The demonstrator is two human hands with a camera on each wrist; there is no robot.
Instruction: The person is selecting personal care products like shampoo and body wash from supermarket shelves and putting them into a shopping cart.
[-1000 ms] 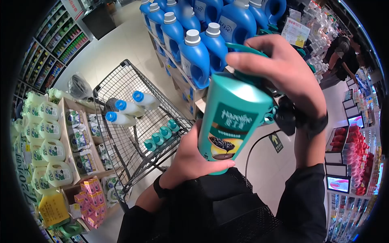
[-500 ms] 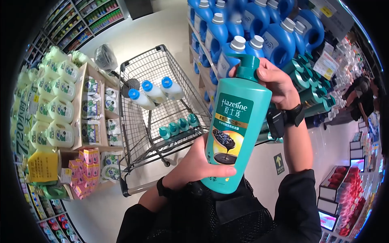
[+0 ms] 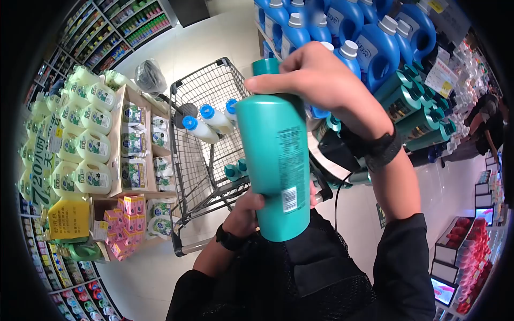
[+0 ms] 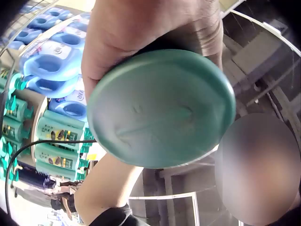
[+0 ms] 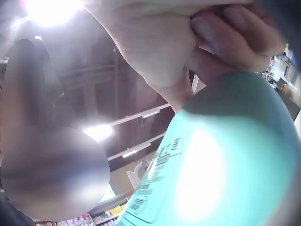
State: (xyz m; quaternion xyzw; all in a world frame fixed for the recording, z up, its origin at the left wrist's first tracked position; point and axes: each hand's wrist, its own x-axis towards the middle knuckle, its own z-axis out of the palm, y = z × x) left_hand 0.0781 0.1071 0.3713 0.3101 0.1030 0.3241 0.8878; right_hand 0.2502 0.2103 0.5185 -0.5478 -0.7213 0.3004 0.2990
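A green pump bottle [image 3: 276,166] stands nearly upright in front of the body, its printed back with a barcode facing the head camera. The left hand [image 3: 243,214] grips it low down, partly hidden behind it. Around the neck, just under the green pump collar [image 3: 265,67], curl the fingers of the right hand [image 3: 326,77]. In the left wrist view the bottle's oval base [image 4: 162,108] fills the middle, with the left hand [image 4: 150,28] round its side. The right wrist view shows the right hand [image 5: 178,52] at the bottle's shoulder [image 5: 235,108].
A wire shopping cart [image 3: 184,155] stands ahead, holding white bottles with blue caps [image 3: 201,129] and small green-topped bottles [image 3: 232,172]. Blue detergent jugs [image 3: 377,51] and more green pump bottles [image 3: 399,104] are at the right. Pale jugs [image 3: 93,147] and pink boxes [image 3: 128,219] line the left.
The bottle has turned from its front label to its back and shifted left. The right hand has moved over the neck, its back now toward the head camera.
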